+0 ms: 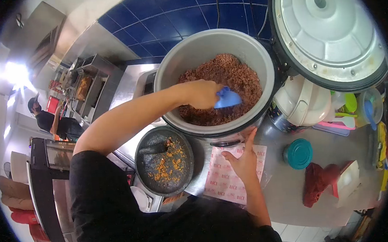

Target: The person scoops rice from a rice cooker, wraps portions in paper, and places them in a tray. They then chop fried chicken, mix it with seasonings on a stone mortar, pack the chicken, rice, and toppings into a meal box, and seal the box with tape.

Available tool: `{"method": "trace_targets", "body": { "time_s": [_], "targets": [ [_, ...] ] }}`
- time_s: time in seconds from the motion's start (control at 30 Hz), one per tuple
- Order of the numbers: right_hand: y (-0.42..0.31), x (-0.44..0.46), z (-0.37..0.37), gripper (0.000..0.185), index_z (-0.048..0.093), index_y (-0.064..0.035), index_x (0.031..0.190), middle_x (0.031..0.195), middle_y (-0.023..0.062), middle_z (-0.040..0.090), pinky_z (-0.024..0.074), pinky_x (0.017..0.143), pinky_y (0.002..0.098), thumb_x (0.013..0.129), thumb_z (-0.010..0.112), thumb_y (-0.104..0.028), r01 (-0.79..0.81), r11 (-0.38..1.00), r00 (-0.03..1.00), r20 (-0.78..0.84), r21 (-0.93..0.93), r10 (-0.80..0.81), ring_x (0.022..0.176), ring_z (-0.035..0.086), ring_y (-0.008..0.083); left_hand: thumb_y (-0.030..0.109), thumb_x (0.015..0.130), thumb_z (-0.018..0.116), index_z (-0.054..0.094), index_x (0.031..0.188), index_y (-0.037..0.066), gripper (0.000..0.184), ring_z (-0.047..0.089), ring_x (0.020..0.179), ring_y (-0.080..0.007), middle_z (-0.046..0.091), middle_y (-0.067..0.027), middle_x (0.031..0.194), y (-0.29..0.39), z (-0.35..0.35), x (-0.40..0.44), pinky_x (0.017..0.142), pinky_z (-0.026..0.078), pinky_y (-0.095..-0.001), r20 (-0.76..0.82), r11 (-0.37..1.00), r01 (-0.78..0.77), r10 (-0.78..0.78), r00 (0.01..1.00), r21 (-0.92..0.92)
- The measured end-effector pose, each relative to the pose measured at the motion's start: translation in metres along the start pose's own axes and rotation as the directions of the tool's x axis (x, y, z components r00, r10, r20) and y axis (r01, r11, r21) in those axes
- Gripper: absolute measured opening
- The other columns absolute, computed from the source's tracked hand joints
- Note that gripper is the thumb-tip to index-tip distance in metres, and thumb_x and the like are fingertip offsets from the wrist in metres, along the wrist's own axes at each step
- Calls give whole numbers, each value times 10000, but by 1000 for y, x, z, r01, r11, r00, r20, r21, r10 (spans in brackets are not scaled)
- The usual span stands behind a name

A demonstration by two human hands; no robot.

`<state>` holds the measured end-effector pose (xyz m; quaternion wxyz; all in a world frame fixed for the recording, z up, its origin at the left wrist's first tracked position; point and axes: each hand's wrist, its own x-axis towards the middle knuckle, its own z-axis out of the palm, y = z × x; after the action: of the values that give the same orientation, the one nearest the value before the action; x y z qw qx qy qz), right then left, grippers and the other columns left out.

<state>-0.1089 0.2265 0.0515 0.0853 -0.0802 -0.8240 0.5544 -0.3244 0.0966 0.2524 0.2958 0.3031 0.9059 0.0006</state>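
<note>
A blue scoop (pixel 228 98) is gripped in my left hand (pixel 201 94), whose fingers are closed round its handle end. Its bowl dips among the reddish-brown rice (pixel 217 71) inside a large rice cooker pot (pixel 173 65). My right hand (pixel 244 157) has its thumb and index finger spread apart. The index fingertip rests against the cooker's front edge, and the thumb lies over a printed sheet of paper (pixel 223 181) on the steel counter. The right hand's other fingers are partly hidden.
Left of the paper stands a dark stone mortar (pixel 184 143) with yellowish crumbs. The cooker's raised lid (pixel 329 30) is at upper right. A teal-lidded container (pixel 298 153) and dark red cloth (pixel 312 187) lie on the right. A person (pixel 55 117) stands far left.
</note>
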Motion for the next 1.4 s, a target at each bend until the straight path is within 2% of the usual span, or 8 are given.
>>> {"method": "trace_targets", "body": {
  "time_s": [0.17,0.47,0.63,0.73,1.03,1.17,1.23,1.4],
  "targets": [
    [11,-1,-18,1356,-49,-62,1625,1444,348,502,482,1048,453,725,910,-393,-2,993,997,72,117,-7,1295,551,477,246,915,607,544,1448,80,562,657,1122,-439,662,-301,1220,-7,-54,-20,1016,491,-486,-239,981,-173,190,952,92],
    [16,3,-24,1321,-55,-81,1628,1488,333,466,474,1060,456,764,865,-473,30,998,992,121,54,-36,1310,533,488,250,883,575,669,1202,-24,432,685,1066,-442,693,-308,1115,-56,-28,93,941,543,-501,-518,940,330,-243,820,81],
    [16,3,-19,1332,-84,-69,1619,1483,336,469,493,1037,459,768,869,-443,-6,1000,987,162,27,2,1283,553,495,164,841,556,712,915,-87,305,730,783,-392,722,-275,890,-41,-32,96,672,559,-479,-207,967,183,-218,954,-178],
    [13,3,-12,1347,-99,-73,1616,1481,333,473,498,1033,455,757,884,-403,-7,999,990,140,49,0,1283,554,495,186,885,560,680,1142,-53,371,695,768,-292,699,-246,880,-19,-15,78,640,529,-411,81,949,63,-40,996,-308],
    [13,4,-21,1305,-53,-86,1627,1526,308,438,479,1073,455,752,902,-247,-27,998,991,129,61,19,1393,475,438,160,958,582,651,1291,11,371,492,574,-149,513,-67,656,-23,-11,2,512,407,-340,306,790,146,54,951,-595],
    [13,6,-24,1316,-51,-93,1629,1582,282,368,476,1078,494,739,910,-221,-74,990,985,165,117,54,1424,431,432,178,971,610,598,1416,102,451,589,593,-224,607,-128,688,-38,-20,-19,555,457,-395,82,745,-58,150,985,-665],
    [15,6,-24,1317,-55,-94,1628,1602,278,334,474,1080,505,739,910,-216,-91,989,979,194,116,67,1433,416,434,193,976,621,542,1479,218,510,699,741,-354,717,-196,863,-34,-18,-21,669,533,-487,-411,893,-446,428,805,58],
    [29,4,-20,1296,-34,-98,1631,1636,280,246,471,1088,500,749,907,-224,-80,988,982,178,132,56,1454,380,428,297,985,595,538,1465,256,485,701,987,-402,729,-190,1069,-29,-34,6,872,546,-541,-431,977,-184,214,877,111]
  ]
}}
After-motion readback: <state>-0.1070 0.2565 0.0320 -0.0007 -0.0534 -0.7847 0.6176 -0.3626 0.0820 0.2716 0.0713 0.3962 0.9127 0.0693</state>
